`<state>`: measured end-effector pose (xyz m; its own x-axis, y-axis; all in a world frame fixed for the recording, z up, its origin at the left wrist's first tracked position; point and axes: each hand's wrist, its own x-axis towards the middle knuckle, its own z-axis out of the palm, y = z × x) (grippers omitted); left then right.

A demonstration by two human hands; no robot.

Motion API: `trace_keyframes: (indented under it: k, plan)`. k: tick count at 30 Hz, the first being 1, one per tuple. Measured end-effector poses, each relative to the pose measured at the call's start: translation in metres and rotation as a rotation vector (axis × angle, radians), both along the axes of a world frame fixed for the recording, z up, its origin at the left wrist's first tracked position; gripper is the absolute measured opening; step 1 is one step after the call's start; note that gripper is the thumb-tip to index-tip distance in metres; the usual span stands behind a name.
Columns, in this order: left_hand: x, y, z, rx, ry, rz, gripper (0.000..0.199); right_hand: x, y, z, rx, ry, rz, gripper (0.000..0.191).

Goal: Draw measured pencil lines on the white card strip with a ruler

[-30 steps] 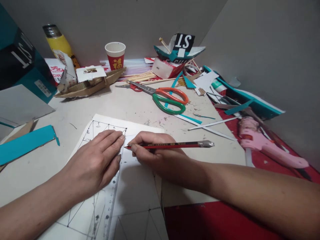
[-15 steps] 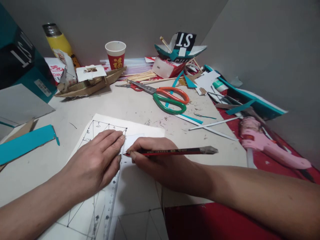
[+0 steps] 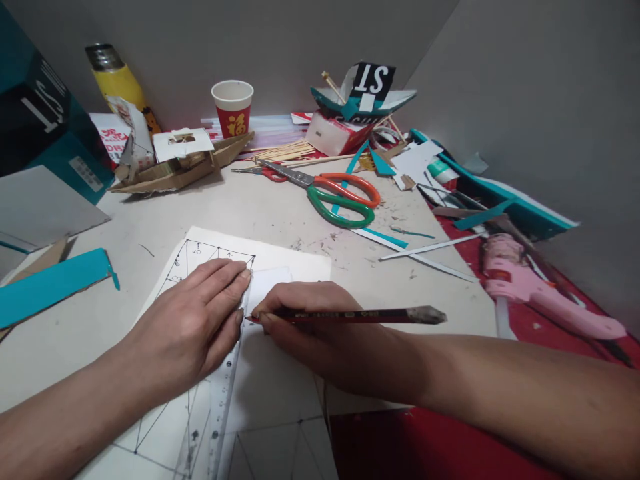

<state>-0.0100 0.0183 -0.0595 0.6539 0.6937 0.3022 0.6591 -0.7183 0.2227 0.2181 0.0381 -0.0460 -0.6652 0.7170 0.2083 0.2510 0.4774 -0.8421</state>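
Note:
My left hand (image 3: 200,317) lies flat, fingers stretched out together, pressing a clear plastic ruler (image 3: 223,403) onto a white sheet of paper (image 3: 275,373) with drawn lines, dots and small labels. The ruler's upper part is hidden under the fingers. In a pinch grip, my right hand (image 3: 320,333) holds a dark pencil (image 3: 350,315) almost level. Its red-edged tip meets the ruler's right edge beside my left thumb. A smaller white piece of paper (image 3: 270,277) shows just beyond my right hand.
Scissors (image 3: 340,193) with orange and green handles lie behind the hands. A paper cup (image 3: 233,110), a cardboard boat (image 3: 185,167) and a teal boat model (image 3: 363,100) stand farther back. A pink glue gun (image 3: 545,287) rests at right; a teal cardboard strip (image 3: 55,283) at left.
My right hand and the pencil have moved slightly down along the ruler's edge toward me. My left hand keeps the ruler in place.

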Motion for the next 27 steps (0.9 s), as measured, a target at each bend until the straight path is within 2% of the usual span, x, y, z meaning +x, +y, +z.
trace_keyframes:
  k: [14, 27]
  plan:
    - [0.0003, 0.0003, -0.0002, 0.001, 0.001, -0.001, 0.04, -0.0003, -0.0023, 0.0, -0.101, 0.055, 0.067, 0.017]
    - [0.0007, 0.002, -0.0016, -0.015, -0.006, -0.004, 0.04, -0.0012, -0.0014, -0.0004, -0.071, 0.043, 0.067, 0.018]
